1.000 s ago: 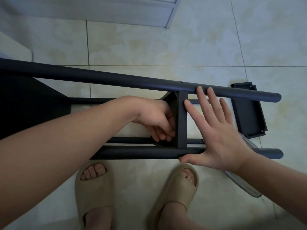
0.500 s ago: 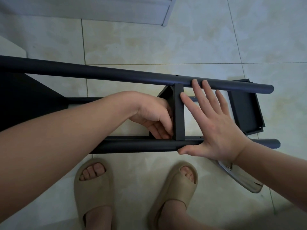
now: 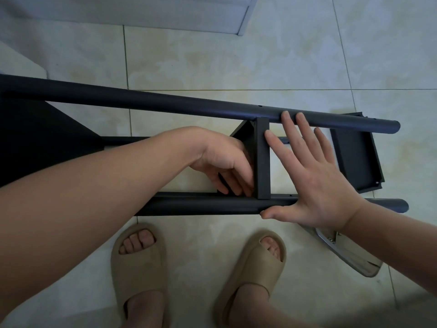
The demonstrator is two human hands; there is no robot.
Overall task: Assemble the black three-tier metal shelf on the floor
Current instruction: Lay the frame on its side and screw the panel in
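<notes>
The black shelf frame lies on its side across the tiled floor, with a far pole [image 3: 189,104] and a near pole [image 3: 203,205] running left to right. A black shelf tier [image 3: 262,162] stands edge-on between the two poles. My left hand [image 3: 224,164] reaches in from the left and its curled fingers hold the tier's underside. My right hand [image 3: 307,176] lies flat with straight fingers spread over the right face of the tier, fingertips on the far pole and thumb on the near pole. Another black tier [image 3: 354,157] lies loose on the floor at the right.
My two feet in beige slides [image 3: 142,268] stand just below the near pole. A metallic flat object [image 3: 350,254] lies on the floor under my right wrist. A large black panel [image 3: 35,138] fills the left. A white door frame [image 3: 165,13] runs along the top.
The frame and both hands sit slightly higher and further left in view than a second ago. The hands keep the same hold on the tier and poles.
</notes>
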